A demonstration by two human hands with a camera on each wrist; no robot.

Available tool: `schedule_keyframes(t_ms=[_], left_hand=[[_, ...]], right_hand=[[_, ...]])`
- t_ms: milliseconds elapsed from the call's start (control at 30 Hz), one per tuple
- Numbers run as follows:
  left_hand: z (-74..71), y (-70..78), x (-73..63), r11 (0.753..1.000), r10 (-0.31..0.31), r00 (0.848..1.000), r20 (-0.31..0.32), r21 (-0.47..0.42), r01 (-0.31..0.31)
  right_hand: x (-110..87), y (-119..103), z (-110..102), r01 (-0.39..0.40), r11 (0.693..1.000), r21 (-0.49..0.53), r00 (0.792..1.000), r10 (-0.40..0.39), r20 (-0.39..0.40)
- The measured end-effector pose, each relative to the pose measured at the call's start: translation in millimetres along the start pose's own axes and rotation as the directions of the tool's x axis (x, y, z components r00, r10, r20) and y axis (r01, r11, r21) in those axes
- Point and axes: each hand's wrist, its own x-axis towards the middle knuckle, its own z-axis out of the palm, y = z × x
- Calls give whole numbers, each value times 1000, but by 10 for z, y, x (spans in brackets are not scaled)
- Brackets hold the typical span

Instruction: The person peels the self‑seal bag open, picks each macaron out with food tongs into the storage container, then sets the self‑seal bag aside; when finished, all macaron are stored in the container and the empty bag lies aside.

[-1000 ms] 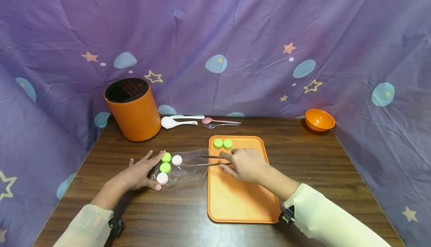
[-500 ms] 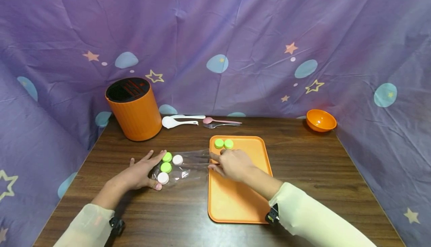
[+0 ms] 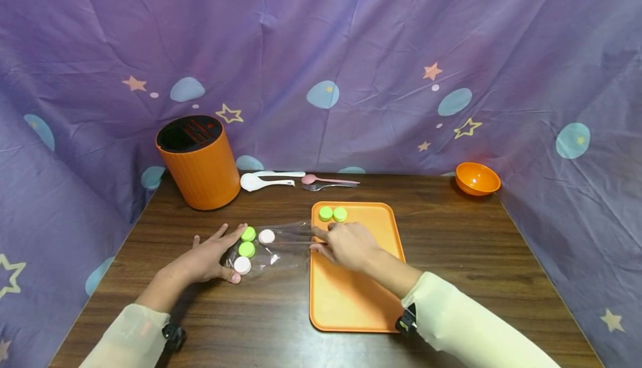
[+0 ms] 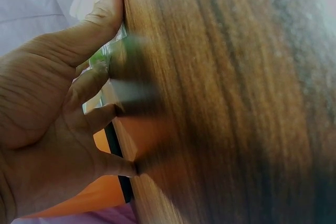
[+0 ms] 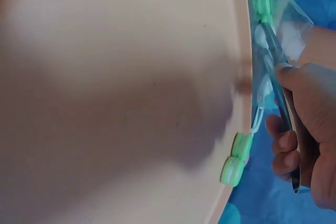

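Observation:
A clear plastic bag [image 3: 288, 259] lies on the table, with two green macarons [image 3: 246, 250] and a white macaron [image 3: 242, 266] near its left end. Another white macaron [image 3: 267, 236] sits farther right inside it. My left hand [image 3: 208, 256] rests at that left end, fingers spread and fingertips down on the tabletop. Metal tongs [image 5: 285, 108] are gripped in my right hand [image 3: 351, 247], above the orange tray [image 3: 341, 306]. Their tips reach into the bag beside the separate white macaron; whether they pinch it, I cannot tell. Two green macarons [image 3: 333, 214] stand at the tray's far left corner.
An orange knife block [image 3: 200, 173] stands at the back left. Behind the tray lie a white ladle [image 3: 256, 183], another white utensil [image 3: 281, 174], a pink spoon [image 3: 331, 180] and a fork [image 3: 326, 187]. An orange bowl [image 3: 476, 179] sits at the back right, before the purple curtain.
My right hand has moved left, pushing the tongs deeper into the bag. The separate white macaron has shifted slightly to the right. My left hand has stayed in place.

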Motion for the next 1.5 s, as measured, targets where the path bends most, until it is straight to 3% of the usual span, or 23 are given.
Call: schedule_keyframes(t_ms=[233,433,667,1100,1500], left_hand=[[1,-11,-22,1000,-10,1000,-2,-16,10],[-11,16,-33,999,-28,1000,14,15,28],[-8,-7,-23,999,-40,999,31,13,39],[-6,-1,3,999,-37,999,29,14,36],[-15,39,-6,999,-24,1000,16,22,24]], right_hand=[[-67,48,-75,26,1000,-7,999,-26,-40],[-123,100,-95,16,999,-28,1000,-17,-16],[-129,101,-63,-18,1000,-1,1000,18,18],[-126,68,65,-23,999,22,1000,23,15],[-185,103,78,3,1000,30,999,-2,-50]])
